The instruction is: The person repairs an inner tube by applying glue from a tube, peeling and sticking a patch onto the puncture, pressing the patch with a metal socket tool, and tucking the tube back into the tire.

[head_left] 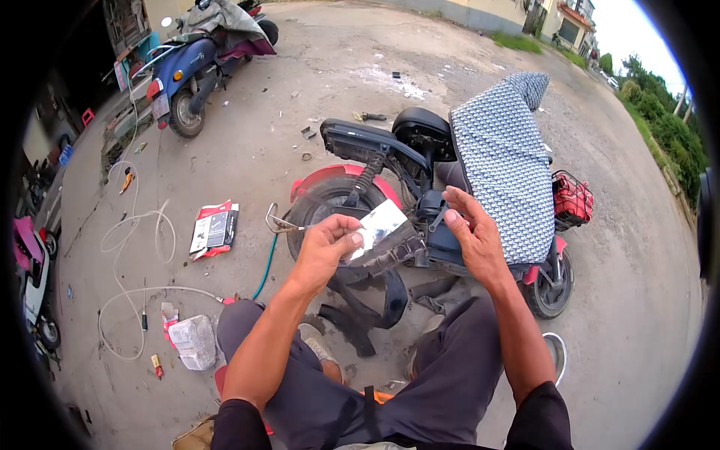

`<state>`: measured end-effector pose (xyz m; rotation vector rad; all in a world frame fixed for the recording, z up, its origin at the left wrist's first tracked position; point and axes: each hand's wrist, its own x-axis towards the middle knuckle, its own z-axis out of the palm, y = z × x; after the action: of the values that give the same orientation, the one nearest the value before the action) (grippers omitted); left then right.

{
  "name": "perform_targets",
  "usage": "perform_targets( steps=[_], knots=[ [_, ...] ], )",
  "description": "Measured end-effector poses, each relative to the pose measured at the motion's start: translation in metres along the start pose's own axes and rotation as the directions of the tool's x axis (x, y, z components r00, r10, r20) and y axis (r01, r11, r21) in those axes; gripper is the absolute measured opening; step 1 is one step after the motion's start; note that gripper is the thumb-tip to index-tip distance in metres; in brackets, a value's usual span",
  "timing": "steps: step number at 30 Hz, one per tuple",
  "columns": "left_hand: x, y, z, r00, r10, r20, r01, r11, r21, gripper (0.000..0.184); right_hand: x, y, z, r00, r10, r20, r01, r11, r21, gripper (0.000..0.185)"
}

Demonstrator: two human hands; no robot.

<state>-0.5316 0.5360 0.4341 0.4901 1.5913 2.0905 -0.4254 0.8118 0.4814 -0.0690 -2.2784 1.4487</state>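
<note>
My left hand (328,244) pinches a packet (381,227) between thumb and fingers. The packet has a bright silvery part, and its lower right looks like clear plastic. Its contents cannot be made out. To the right of it, my right hand (478,236) is held up with fingers apart and nothing in them. Behind both hands lies a scooter's rear wheel (307,214) with a red fender, beside a shock absorber (367,178). Black plastic trim pieces (349,326) rest on the ground between my feet.
A patterned cover (502,165) drapes the scooter's front. On the left are a red-and-white package (215,229), a looping pale hose (124,289), a whitish block (193,343) and a small screwdriver (157,366). A blue scooter (187,79) stands farther back. A metal ring (559,356) lies right of my leg.
</note>
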Motion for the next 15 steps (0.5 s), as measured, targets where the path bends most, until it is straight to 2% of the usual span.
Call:
perform_targets(
  steps=[1, 3, 4, 5, 7, 8, 11, 15],
  knots=[
    [-0.002, -0.007, 0.002, 0.999, -0.019, 0.028, 0.019, 0.999, 0.029, 0.022, 0.005, 0.004, 0.021, 0.995, -0.003, 0.095, -0.001, 0.999, 0.036, 0.057],
    [0.000, -0.016, 0.005, 0.999, -0.029, 0.044, 0.025, 0.997, 0.078, 0.022, 0.011, 0.015, 0.053, 0.944, 0.173, 0.281, -0.260, 0.913, 0.313, 0.060],
    [0.001, -0.014, 0.005, 0.998, -0.064, 0.025, 0.060, 0.989, 0.132, 0.021, 0.010, 0.030, 0.065, 0.924, 0.221, 0.314, -0.332, 0.868, 0.368, 0.055],
    [0.004, -0.012, 0.003, 0.999, -0.033, 0.019, 0.028, 0.978, 0.206, 0.021, 0.003, 0.042, 0.079, 0.925, 0.253, 0.285, -0.367, 0.791, 0.489, 0.042],
    [0.008, -0.013, 0.001, 1.000, 0.006, 0.023, -0.013, 0.943, 0.334, 0.021, -0.005, 0.057, 0.083, 0.902, 0.281, 0.328, -0.405, 0.814, 0.416, 0.031],
    [0.011, -0.013, 0.001, 1.000, -0.020, 0.008, 0.015, 0.919, 0.394, 0.023, -0.007, 0.061, 0.082, 0.915, 0.288, 0.284, -0.390, 0.812, 0.434, 0.028],
    [0.014, -0.022, 0.001, 0.999, -0.050, 0.014, 0.048, 0.988, 0.150, 0.027, -0.003, 0.064, 0.084, 0.940, 0.288, 0.182, -0.340, 0.818, 0.464, 0.022],
    [0.020, -0.024, -0.006, 0.992, -0.122, 0.022, 0.111, 0.951, 0.289, 0.037, 0.002, 0.068, 0.095, 0.953, 0.281, 0.117, -0.302, 0.821, 0.484, 0.016]
  ],
)
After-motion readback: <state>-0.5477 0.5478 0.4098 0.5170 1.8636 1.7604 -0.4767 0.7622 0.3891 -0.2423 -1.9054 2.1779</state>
